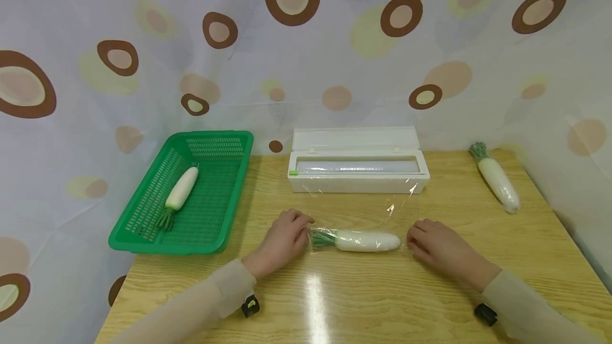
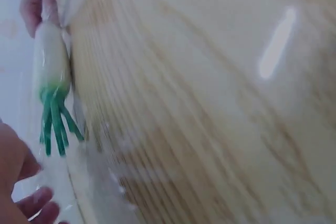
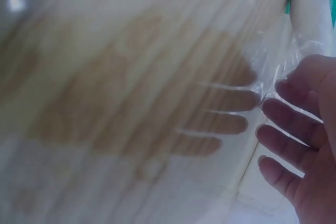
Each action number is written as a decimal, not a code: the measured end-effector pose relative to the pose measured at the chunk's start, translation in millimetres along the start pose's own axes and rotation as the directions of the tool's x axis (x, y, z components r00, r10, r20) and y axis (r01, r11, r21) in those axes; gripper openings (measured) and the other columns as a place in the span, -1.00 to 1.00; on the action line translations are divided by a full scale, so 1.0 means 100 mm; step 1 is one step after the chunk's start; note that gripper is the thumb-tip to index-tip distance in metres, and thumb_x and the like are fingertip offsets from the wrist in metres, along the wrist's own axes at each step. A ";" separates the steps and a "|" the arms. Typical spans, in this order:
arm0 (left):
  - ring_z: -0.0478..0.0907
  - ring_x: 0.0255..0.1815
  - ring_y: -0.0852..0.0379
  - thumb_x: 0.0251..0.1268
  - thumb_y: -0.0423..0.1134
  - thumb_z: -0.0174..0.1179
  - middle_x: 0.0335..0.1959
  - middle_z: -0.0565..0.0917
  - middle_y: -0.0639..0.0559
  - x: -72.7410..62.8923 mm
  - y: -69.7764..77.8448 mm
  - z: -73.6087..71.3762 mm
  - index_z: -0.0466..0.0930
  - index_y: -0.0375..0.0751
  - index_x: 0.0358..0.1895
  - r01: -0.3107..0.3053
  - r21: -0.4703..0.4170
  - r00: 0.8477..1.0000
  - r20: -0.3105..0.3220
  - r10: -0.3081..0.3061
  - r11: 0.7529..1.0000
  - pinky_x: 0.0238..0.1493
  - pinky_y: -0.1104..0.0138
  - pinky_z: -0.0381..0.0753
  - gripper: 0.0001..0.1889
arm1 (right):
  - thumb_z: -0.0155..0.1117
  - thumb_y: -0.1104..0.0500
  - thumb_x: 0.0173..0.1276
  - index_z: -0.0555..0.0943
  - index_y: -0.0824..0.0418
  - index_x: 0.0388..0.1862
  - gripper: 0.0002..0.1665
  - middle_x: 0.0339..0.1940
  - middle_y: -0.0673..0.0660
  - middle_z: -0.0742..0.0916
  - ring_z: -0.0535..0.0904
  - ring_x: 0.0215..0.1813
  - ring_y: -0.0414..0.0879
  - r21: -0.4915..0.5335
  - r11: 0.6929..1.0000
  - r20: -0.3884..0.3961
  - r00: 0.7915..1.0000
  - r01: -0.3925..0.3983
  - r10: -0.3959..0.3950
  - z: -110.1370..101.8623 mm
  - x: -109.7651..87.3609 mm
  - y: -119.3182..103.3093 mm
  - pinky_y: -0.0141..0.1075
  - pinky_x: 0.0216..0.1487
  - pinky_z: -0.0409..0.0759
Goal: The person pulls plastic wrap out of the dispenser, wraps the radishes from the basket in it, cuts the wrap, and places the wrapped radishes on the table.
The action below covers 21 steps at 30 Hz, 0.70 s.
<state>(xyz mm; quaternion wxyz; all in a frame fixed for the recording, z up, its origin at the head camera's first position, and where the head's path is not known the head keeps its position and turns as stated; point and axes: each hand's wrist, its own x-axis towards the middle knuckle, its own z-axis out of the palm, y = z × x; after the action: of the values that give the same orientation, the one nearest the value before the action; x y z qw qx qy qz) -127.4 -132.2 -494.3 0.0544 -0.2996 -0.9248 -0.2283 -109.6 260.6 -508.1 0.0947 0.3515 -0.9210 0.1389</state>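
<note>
A white radish (image 1: 368,241) with green leaves lies under clear plastic wrap (image 1: 363,211) at the table's middle, its leaves pointing left. Beside the leaves is my left hand (image 1: 285,238), at the wrap's edge; its thumb and fingers stand apart in the left wrist view. My right hand (image 1: 442,248) is at the radish's tip and pinches the wrap between thumb and forefinger, the other fingers (image 3: 283,142) spread loosely. The wrap runs back to a white dispenser box (image 1: 358,183), lid up, with the roll (image 1: 358,166) inside.
A green basket (image 1: 231,211) at the left holds another radish (image 1: 183,189). A third radish (image 1: 498,182), apparently wrapped, lies at the table's back right. A small green slider (image 1: 294,173) sits at the left of the box's front edge. A patterned curtain (image 1: 334,68) hangs behind the table.
</note>
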 end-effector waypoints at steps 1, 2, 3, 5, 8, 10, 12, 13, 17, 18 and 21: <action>0.57 0.06 -0.09 0.46 -0.36 0.17 0.02 0.65 -0.11 0.00 0.04 0.01 0.67 -0.16 0.13 -0.020 0.030 0.999 -0.027 0.021 0.999 0.06 0.04 0.56 -0.74 | 0.52 0.21 0.26 0.60 -0.05 -0.32 -0.76 -0.31 -0.19 0.58 0.47 -0.26 -0.26 0.002 1.000 0.001 1.000 -0.003 0.003 -0.01 0.00 -0.01 -0.18 -0.22 0.55; 0.55 0.12 -0.10 0.44 -0.35 0.17 0.08 0.64 -0.12 0.01 0.08 0.02 0.65 -0.14 0.16 -0.050 0.063 0.997 -0.050 0.053 0.997 0.09 0.02 0.54 -0.71 | 0.52 0.22 0.26 0.60 -0.05 -0.32 -0.76 -0.31 -0.20 0.57 0.47 -0.26 -0.26 0.004 1.000 0.004 1.000 -0.006 0.006 -0.01 0.00 -0.01 -0.18 -0.22 0.55; 0.54 0.15 -0.10 0.42 -0.35 0.18 0.10 0.64 -0.11 0.02 0.14 0.03 0.65 -0.13 0.18 -0.087 0.085 0.993 -0.068 0.093 0.993 0.10 0.02 0.52 -0.68 | 0.51 0.22 0.27 0.60 -0.05 -0.32 -0.76 -0.31 -0.19 0.57 0.47 -0.26 -0.26 0.006 1.000 0.004 1.000 -0.006 0.006 -0.02 0.01 -0.02 -0.18 -0.22 0.55; 0.52 0.20 -0.07 0.44 -0.31 0.20 0.14 0.63 -0.07 0.04 0.25 0.05 0.66 -0.08 0.19 -0.179 0.127 0.980 -0.068 0.189 0.976 0.11 0.05 0.49 -0.69 | 0.50 0.22 0.27 0.60 -0.05 -0.32 -0.77 -0.30 -0.19 0.58 0.48 -0.25 -0.25 0.006 1.000 0.006 1.000 -0.006 0.006 -0.04 0.01 -0.02 -0.17 -0.21 0.56; 0.53 0.19 0.02 0.49 -0.23 0.24 0.13 0.65 0.02 0.08 0.40 0.10 0.69 -0.01 0.18 -0.298 0.170 0.952 -0.024 0.306 0.939 0.11 0.12 0.48 -0.73 | 0.50 0.22 0.28 0.62 -0.04 -0.31 -0.79 -0.28 -0.17 0.60 0.51 -0.23 -0.23 -0.001 1.000 0.009 1.000 -0.009 0.009 -0.07 0.01 -0.01 -0.15 -0.19 0.58; 0.53 0.17 0.08 0.52 -0.17 0.26 0.13 0.65 0.07 0.11 0.45 0.16 0.69 0.02 0.20 -0.330 0.191 0.942 0.010 0.334 0.925 0.13 0.17 0.47 -0.73 | 0.50 0.21 0.29 0.64 -0.04 -0.30 -0.81 -0.27 -0.16 0.62 0.53 -0.21 -0.20 -0.006 1.000 0.011 1.000 -0.015 0.015 -0.09 0.00 0.00 -0.13 -0.17 0.59; 0.54 0.16 0.10 0.53 -0.12 0.27 0.13 0.66 0.09 0.14 0.47 0.22 0.68 0.02 0.23 -0.324 0.193 0.946 0.035 0.323 0.926 0.14 0.18 0.47 -0.70 | 0.48 0.22 0.29 0.66 -0.02 -0.30 -0.84 -0.27 -0.14 0.64 0.54 -0.20 -0.17 -0.011 1.000 -0.004 1.000 -0.016 0.016 -0.11 -0.01 0.01 -0.11 -0.16 0.59; 0.55 0.16 0.10 0.52 -0.11 0.27 0.13 0.67 0.09 0.16 0.48 0.24 0.68 0.02 0.23 -0.309 0.182 0.951 0.042 0.306 0.934 0.13 0.18 0.47 -0.69 | 0.47 0.23 0.29 0.66 -0.01 -0.29 -0.85 -0.27 -0.14 0.64 0.54 -0.20 -0.16 -0.013 1.000 -0.015 1.000 -0.015 0.015 -0.12 -0.01 0.02 -0.11 -0.16 0.59; 0.57 0.15 0.11 0.52 -0.02 0.27 0.14 0.69 0.11 0.21 0.48 0.29 0.67 0.02 0.27 -0.229 0.139 0.973 0.065 0.222 0.963 0.11 0.20 0.45 -0.64 | 0.37 0.26 0.38 0.70 0.05 -0.24 -0.91 -0.26 -0.10 0.68 0.58 -0.18 -0.13 0.023 0.998 -0.030 0.998 -0.053 0.054 -0.19 0.00 0.02 -0.08 -0.14 0.62; 0.58 0.14 0.11 0.51 0.00 0.28 0.14 0.69 0.11 0.22 0.48 0.30 0.68 0.02 0.26 -0.216 0.133 0.976 0.066 0.208 0.967 0.10 0.20 0.45 -0.64 | 0.35 0.25 0.43 0.71 0.07 -0.20 -0.93 -0.24 -0.09 0.70 0.60 -0.17 -0.13 0.044 0.996 -0.019 0.996 -0.081 0.082 -0.20 0.01 0.02 -0.08 -0.12 0.63; 0.58 0.14 0.13 0.51 0.03 0.27 0.13 0.70 0.13 0.24 0.48 0.31 0.68 0.03 0.26 -0.200 0.137 0.979 0.080 0.190 0.970 0.09 0.22 0.43 -0.63 | 0.28 0.14 0.55 0.71 0.15 -0.07 -0.87 -0.17 -0.06 0.74 0.64 -0.12 -0.12 0.132 0.970 0.055 0.979 -0.204 0.198 -0.22 0.02 0.01 -0.07 -0.07 0.66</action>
<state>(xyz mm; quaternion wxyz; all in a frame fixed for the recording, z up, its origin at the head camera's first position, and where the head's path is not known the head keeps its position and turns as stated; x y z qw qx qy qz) -118.0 -71.3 -497.5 0.0676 -0.3915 -0.9063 -0.1443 -110.2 266.9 -486.4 0.0369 0.2648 -0.9419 0.2035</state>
